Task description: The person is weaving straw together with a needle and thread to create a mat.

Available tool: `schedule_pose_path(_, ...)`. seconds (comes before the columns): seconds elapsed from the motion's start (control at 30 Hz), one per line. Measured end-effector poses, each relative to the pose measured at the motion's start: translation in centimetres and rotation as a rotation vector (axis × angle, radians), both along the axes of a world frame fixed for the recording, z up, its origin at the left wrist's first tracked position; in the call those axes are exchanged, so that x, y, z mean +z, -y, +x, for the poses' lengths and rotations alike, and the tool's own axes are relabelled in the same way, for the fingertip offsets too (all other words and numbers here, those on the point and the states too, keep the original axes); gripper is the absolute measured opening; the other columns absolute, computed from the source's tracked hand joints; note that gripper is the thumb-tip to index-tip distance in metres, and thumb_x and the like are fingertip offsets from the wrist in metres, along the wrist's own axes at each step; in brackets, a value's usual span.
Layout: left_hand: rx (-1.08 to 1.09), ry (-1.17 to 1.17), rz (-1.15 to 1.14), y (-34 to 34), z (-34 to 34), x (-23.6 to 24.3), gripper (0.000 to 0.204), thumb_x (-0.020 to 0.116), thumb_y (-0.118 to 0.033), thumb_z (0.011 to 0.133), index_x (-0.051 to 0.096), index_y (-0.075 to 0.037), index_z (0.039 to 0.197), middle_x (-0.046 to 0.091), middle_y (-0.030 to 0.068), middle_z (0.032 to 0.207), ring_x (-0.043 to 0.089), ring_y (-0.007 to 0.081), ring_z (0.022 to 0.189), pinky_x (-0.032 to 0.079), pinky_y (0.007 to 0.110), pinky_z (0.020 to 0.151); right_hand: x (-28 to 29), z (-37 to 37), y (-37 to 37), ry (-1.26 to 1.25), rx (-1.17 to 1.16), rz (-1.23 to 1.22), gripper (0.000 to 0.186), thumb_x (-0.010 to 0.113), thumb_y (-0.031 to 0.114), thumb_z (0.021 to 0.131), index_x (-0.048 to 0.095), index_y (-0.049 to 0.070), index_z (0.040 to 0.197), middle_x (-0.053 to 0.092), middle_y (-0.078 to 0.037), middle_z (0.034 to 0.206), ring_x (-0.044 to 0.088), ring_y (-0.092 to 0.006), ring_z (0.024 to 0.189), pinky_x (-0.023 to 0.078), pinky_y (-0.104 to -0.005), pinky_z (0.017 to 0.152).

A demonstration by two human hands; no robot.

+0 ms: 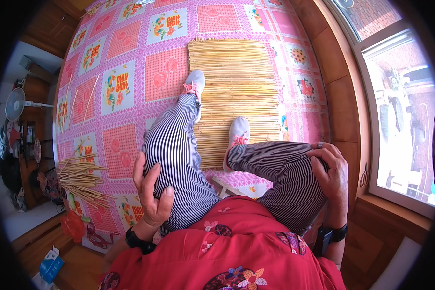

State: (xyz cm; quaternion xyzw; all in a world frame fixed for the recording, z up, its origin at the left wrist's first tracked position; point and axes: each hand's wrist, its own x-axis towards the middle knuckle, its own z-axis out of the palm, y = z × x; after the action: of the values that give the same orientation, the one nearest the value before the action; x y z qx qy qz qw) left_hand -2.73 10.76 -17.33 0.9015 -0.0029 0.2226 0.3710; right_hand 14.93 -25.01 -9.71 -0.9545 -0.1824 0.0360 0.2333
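Observation:
I look down at my own legs in black-and-white striped trousers and a red flowered shirt. My left hand (151, 193) rests on my left thigh, fingers apart, holding nothing. Over my right knee lies my right hand (329, 169), fingers draped and empty, a ring on one finger. Both wrists carry dark bands. My feet in grey shoes with pink laces stand on a woven mat of pale yellow sticks (237, 82). A loose bundle of thin bamboo sticks (79, 181) lies to the left of my left hand, out of touch.
A pink patterned floor cloth (125, 82) covers the platform, with single sticks scattered on its left part. A wooden wall and a window (401, 121) run along the right. A standing fan (15, 104) and a blue-white carton (50, 266) sit at the left below the platform edge.

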Motion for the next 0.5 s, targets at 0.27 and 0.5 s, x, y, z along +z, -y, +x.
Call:
schedule_pose_path(0.27, 0.02, -0.039, 0.016, 0.1, -0.11, 0.42, 0.048, 0.053, -0.013, 0.086, 0.043, 0.005, 0.129, 0.024, 0.027, 0.147, 0.023, 0.0397, 0.139, 0.02, 0.051, 0.113, -0.05, -0.1, 0.11, 0.009, 0.0, 0.003, 0.017, 0.062, 0.014, 0.076, 0.071, 0.006, 0.088, 0.067, -0.012, 0.1, 0.063, -0.0289, 0.096, 0.049, -0.0374, 0.087)
schedule_pose_path(0.5, 0.015, -0.013, 0.007, 0.11, -0.06, 0.25, 0.047, 0.052, -0.014, 0.086, 0.043, 0.004, 0.129, 0.025, 0.0263, 0.147, 0.023, 0.0391, 0.139, 0.02, 0.051, 0.114, -0.11, -0.25, 0.2, 0.027, -0.003, 0.005, 0.017, 0.062, 0.015, 0.076, 0.071, 0.007, 0.088, 0.067, -0.011, 0.1, 0.063, -0.0283, 0.097, 0.049, -0.0374, 0.088)
